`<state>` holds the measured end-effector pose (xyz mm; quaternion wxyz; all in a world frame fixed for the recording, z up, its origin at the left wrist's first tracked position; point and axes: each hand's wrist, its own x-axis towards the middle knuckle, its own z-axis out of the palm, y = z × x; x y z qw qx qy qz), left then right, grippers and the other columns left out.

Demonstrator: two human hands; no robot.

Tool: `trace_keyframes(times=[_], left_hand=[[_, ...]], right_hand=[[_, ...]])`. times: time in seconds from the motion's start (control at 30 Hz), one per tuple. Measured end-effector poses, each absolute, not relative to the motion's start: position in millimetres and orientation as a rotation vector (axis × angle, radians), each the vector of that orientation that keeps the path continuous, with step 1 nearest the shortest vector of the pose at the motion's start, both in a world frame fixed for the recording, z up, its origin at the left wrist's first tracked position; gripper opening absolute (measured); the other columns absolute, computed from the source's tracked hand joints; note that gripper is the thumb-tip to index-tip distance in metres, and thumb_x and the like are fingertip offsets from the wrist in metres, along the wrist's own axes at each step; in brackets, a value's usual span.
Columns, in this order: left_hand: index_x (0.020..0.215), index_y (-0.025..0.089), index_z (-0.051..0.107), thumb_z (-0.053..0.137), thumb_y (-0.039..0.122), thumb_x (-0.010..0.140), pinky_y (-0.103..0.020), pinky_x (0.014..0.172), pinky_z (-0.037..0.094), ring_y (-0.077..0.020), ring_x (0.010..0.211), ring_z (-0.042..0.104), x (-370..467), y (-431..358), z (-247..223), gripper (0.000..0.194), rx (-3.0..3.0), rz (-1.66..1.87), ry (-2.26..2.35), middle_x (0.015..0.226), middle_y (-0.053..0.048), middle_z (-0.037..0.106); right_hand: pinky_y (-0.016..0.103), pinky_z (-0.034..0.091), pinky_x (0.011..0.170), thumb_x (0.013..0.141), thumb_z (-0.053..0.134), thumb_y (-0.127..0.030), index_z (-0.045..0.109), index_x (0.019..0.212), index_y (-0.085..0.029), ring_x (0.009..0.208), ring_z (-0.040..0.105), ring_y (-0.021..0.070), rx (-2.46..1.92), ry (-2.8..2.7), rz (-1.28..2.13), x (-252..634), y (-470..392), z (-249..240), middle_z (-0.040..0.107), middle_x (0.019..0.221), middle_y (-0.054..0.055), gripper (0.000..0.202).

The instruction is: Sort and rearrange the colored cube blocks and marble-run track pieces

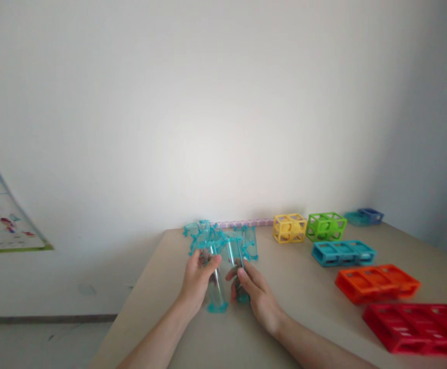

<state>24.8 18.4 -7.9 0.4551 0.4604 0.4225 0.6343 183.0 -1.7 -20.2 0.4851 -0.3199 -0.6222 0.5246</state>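
In my left hand is a clear plastic tube with teal ends, the fingers closed round its upper part and the thumb across it. My right hand grips a second clear piece, also with teal edges, standing beside the first with a small gap between them. Both pieces are held over the near part of the table, tilted slightly. Just beyond them lies a pile of teal transparent plastic parts. My fingers hide part of each held piece.
Along the right of the table stand yellow, green, blue, orange and red openwork plastic frames. A purple patterned strip runs along the wall. Dark blue and teal pieces lie in the far right corner.
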Motion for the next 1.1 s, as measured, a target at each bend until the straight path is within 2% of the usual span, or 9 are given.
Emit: trace_keyframes(times=[0.13,0.23,0.37,0.57,0.77,0.93,1.03,1.1], left_hand=[[0.072,0.016,0.057,0.071,0.044,0.072,-0.018,0.052,0.04,-0.0088,0.056,0.049,24.5,19.7,-7.8,0.031,1.08,1.597,1.059,0.062,0.004,0.054],[0.074,0.016,0.06,0.072,0.043,0.071,-0.02,0.052,0.042,-0.0102,0.057,0.051,24.8,17.1,-3.9,0.03,1.021,1.581,1.023,0.063,0.004,0.056],[0.081,0.017,0.063,0.073,0.041,0.07,-0.021,0.051,0.044,-0.012,0.057,0.055,26.3,12.9,1.0,0.028,1.049,1.523,0.949,0.067,0.003,0.06],[0.088,0.015,0.063,0.074,0.035,0.07,-0.023,0.052,0.046,-0.0154,0.058,0.061,27.7,9.4,4.6,0.029,1.137,1.434,0.926,0.065,0.0,0.064],[0.096,0.017,0.062,0.071,0.034,0.073,-0.023,0.051,0.045,-0.0155,0.06,0.062,25.4,3.4,6.9,0.03,1.148,1.435,0.776,0.077,-0.003,0.069],[0.09,0.017,0.062,0.071,0.036,0.074,-0.022,0.046,0.042,-0.012,0.054,0.054,24.3,4.8,5.2,0.027,1.179,1.506,0.82,0.07,-0.001,0.062],[0.094,0.02,0.061,0.077,0.029,0.067,-0.019,0.053,0.043,-0.012,0.065,0.057,25.1,1.6,10.4,0.033,1.199,1.629,0.873,0.086,-0.002,0.064],[0.099,0.022,0.062,0.08,0.025,0.063,-0.019,0.062,0.045,-0.0148,0.079,0.059,26.4,-2.8,15.6,0.041,1.253,1.684,0.886,0.093,-0.003,0.064]], right_hand=[[0.028,0.043,0.06,0.093,0.038,-0.054,0.053,0.081,-0.017,0.06,0.056,0.0152,-0.841,-1.464,1.172,183.7,1.0,-18.8,0.059,0.065,0.001,0.042],[0.026,0.04,0.056,0.092,0.039,-0.054,0.051,0.074,-0.019,0.055,0.051,0.0138,-0.92,-1.481,1.058,183.6,1.5,-16.4,0.056,0.058,-0.001,0.041],[0.024,0.035,0.05,0.091,0.039,-0.056,0.047,0.07,-0.02,0.05,0.044,0.0121,-0.94,-1.504,1.089,181.5,-0.2,-15.0,0.051,0.055,-0.003,0.042],[0.024,0.034,0.051,0.092,0.04,-0.053,0.048,0.069,-0.019,0.053,0.044,0.0119,-0.918,-1.585,1.123,180.2,-0.5,-18.9,0.049,0.057,-0.003,0.042],[0.024,0.033,0.052,0.093,0.04,-0.052,0.046,0.07,-0.019,0.053,0.043,0.0116,-0.936,-1.556,1.116,180.7,1.6,-21.3,0.047,0.057,-0.004,0.04],[0.024,0.035,0.053,0.093,0.042,-0.049,0.047,0.073,-0.019,0.057,0.044,0.0124,-0.941,-1.527,1.123,181.3,2.2,-20.2,0.045,0.062,-0.004,0.036],[0.025,0.039,0.061,0.094,0.042,-0.046,0.053,0.079,-0.019,0.065,0.048,0.0142,-0.913,-1.577,1.057,182.2,-0.7,-14.2,0.05,0.069,-0.002,0.033],[0.028,0.042,0.073,0.095,0.041,-0.043,0.059,0.091,-0.02,0.079,0.053,0.0169,-0.853,-1.618,1.02,183.3,-4.3,-8.9,0.058,0.082,0.001,0.03]])
